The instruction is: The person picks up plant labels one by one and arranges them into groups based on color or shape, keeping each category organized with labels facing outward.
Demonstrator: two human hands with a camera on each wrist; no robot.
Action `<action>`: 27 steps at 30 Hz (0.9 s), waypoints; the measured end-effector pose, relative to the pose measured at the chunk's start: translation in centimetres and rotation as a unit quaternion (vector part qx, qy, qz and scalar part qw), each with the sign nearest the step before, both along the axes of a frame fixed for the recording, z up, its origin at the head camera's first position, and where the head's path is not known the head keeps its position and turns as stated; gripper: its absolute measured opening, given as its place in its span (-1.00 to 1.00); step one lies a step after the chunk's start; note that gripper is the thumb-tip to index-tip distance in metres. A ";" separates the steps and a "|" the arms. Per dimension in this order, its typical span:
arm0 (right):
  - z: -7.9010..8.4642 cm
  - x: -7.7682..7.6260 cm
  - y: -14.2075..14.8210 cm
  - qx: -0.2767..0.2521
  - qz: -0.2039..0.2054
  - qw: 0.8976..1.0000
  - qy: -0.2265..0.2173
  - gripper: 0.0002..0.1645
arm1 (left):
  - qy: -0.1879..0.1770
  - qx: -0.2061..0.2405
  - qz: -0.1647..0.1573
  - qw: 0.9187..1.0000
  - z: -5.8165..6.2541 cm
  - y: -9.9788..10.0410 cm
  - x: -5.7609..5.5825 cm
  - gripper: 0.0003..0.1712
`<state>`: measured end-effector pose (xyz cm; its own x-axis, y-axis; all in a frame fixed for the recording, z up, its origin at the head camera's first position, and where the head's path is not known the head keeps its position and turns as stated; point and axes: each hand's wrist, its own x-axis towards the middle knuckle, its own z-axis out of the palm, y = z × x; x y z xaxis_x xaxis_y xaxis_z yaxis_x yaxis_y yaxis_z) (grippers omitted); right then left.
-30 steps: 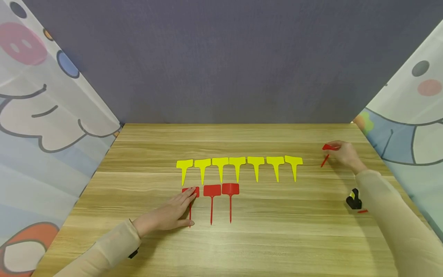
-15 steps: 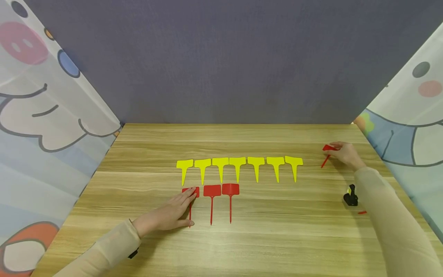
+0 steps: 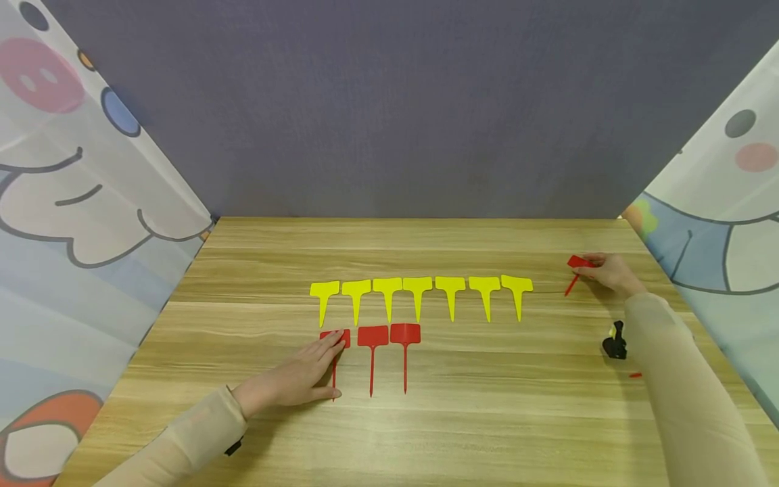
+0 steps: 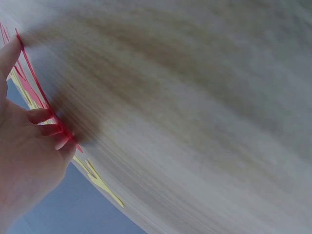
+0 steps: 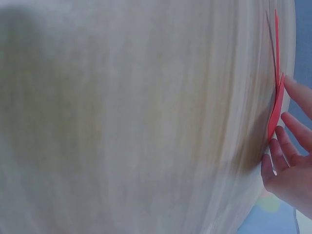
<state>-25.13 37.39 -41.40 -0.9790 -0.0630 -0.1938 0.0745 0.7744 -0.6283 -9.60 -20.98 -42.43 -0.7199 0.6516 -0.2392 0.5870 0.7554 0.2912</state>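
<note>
In the head view my left hand (image 3: 298, 373) rests with fairly straight fingers on the leftmost red plant label (image 3: 344, 341), its thumb by the thin stem. The left wrist view shows those fingers on the red label (image 4: 36, 78). To its right lie two more red plant labels (image 3: 372, 336), stems toward me. My right hand (image 3: 611, 274), at the far right, pinches another red plant label (image 3: 577, 262) by its plate, the stem slanting down-left. In the right wrist view the fingers and thumb are at the plate (image 5: 276, 114), close over the table.
A row of several yellow T-shaped plant labels (image 3: 418, 287) lies behind the red ones. A small black object (image 3: 615, 343) stands near the right forearm, with a red tip (image 3: 635, 375) showing beside the sleeve. A grey panel (image 3: 414, 122) rises behind the wooden table (image 3: 475, 433).
My right hand and its red label have lowered slightly, and the plate shows more face-on. The right forearm has shifted a little left. The left hand stays put.
</note>
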 end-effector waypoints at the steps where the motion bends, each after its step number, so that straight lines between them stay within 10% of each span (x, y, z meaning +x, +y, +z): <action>1: 0.0 0.0 0.0 -0.004 0.000 1.000 -0.004 -0.21 | 0.000 0.001 0.000 1.000 0.0 0.0 0.0 -0.04; 27: -0.7 -0.3 0.5 0.016 -0.029 0.999 0.007 -0.26 | -0.001 0.004 0.003 1.000 0.0 0.1 0.1 -0.04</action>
<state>-25.41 37.86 -42.12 -0.9836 0.0000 -0.1803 0.1109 0.7885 -0.6050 -9.55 -20.91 -42.39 -0.7229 0.6497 -0.2353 0.5825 0.7561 0.2982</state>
